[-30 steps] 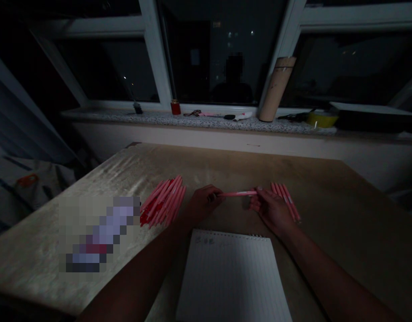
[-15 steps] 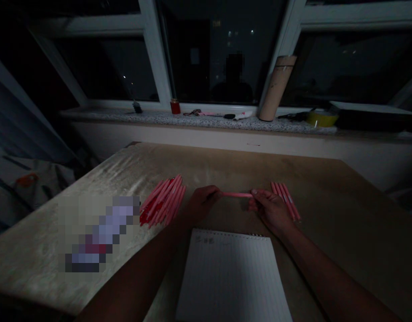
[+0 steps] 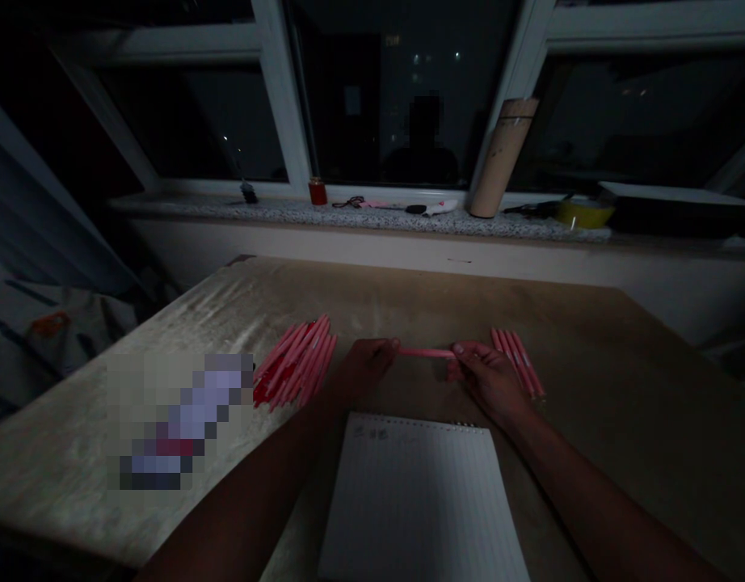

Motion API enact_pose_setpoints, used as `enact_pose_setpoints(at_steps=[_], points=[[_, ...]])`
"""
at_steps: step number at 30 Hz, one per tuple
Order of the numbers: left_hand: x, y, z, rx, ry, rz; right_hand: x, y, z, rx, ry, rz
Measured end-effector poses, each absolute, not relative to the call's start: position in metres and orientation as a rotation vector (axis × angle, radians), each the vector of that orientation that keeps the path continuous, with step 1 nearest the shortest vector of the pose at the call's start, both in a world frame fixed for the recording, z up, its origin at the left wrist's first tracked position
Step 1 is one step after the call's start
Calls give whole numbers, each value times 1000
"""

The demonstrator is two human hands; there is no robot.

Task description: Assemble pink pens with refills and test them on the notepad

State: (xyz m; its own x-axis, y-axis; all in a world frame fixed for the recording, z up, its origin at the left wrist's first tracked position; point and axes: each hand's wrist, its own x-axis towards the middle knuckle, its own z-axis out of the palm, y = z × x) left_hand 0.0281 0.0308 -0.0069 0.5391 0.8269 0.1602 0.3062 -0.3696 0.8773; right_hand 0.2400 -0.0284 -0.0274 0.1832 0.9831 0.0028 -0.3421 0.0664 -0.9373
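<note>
Between my two hands a slim pink pen [image 3: 426,353] is held level, above the far edge of the spiral notepad. My left hand [image 3: 372,360] pinches its left end. The fingers of my right hand [image 3: 486,369] close on its right end. To the left of my left hand lies a heap of similar pink pens [image 3: 300,361], with something red among them. Just beyond my right hand, several more pink pens [image 3: 518,361] lie side by side in a row.
The lined notepad [image 3: 424,501] lies in front of me, with a little writing at its top. A blurred-out item [image 3: 191,420] lies at the left of the table [image 3: 409,295]. On the windowsill stand a cardboard tube [image 3: 504,158], yellow tape [image 3: 584,213] and a red jar [image 3: 317,191].
My left hand's fingers have shifted slightly at the left end of the pen. The pen stays level between both hands, and the piles of pens look the same.
</note>
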Motion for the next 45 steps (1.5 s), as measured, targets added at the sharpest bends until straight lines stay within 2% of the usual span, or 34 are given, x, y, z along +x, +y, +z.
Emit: enact_pose_setpoints(at_steps=[17,45], points=[[28,33,-11,1883,797,823,240,-28,-28,-1007,-812,1183],[29,32,-8,1897,980,802,241,-29,-30,-1012,-923,1165]])
